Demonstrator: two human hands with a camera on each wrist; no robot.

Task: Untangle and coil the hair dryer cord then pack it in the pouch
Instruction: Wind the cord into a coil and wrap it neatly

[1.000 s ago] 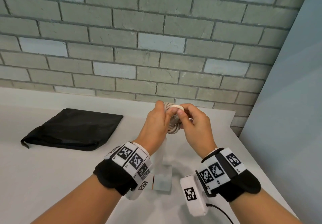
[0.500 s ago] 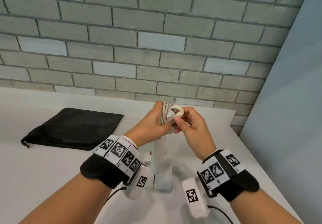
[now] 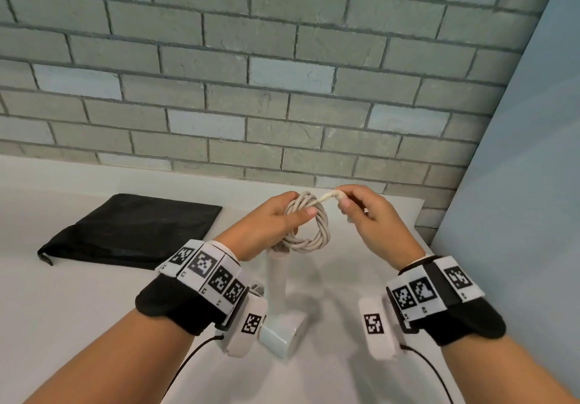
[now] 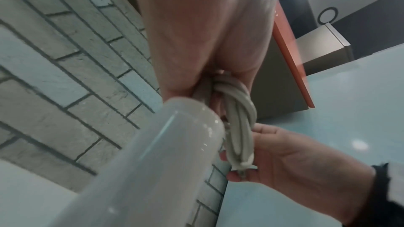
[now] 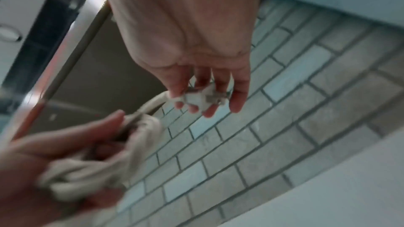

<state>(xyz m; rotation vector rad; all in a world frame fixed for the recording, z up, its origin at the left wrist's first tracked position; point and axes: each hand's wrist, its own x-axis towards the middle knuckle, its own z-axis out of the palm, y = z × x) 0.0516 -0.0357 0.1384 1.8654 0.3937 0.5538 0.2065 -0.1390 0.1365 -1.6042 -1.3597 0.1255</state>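
Observation:
A white hair dryer (image 3: 277, 303) hangs below my hands, its handle up and its head near the table. Its beige cord (image 3: 309, 223) is wound into a small coil held above the table. My left hand (image 3: 276, 218) grips the coil's left side, thumb across the front. My right hand (image 3: 354, 207) pinches the white plug (image 3: 332, 195) at the cord's free end, just right of the coil's top. In the left wrist view the dryer handle (image 4: 140, 158) fills the foreground beside the coil (image 4: 239, 122). In the right wrist view my fingers hold the plug (image 5: 201, 98). The black pouch (image 3: 138, 229) lies flat to the left.
The white table (image 3: 78, 325) ends at a grey brick wall (image 3: 251, 89) behind. A pale blue panel (image 3: 518, 199) stands along the table's right edge, close to my right hand. Thin black cables run from both wrist bands.
My hands have drawn apart. The right hand pulled the plug end out to the right, and the coil now shows as an open loop in my left hand. The dryer swung lower.

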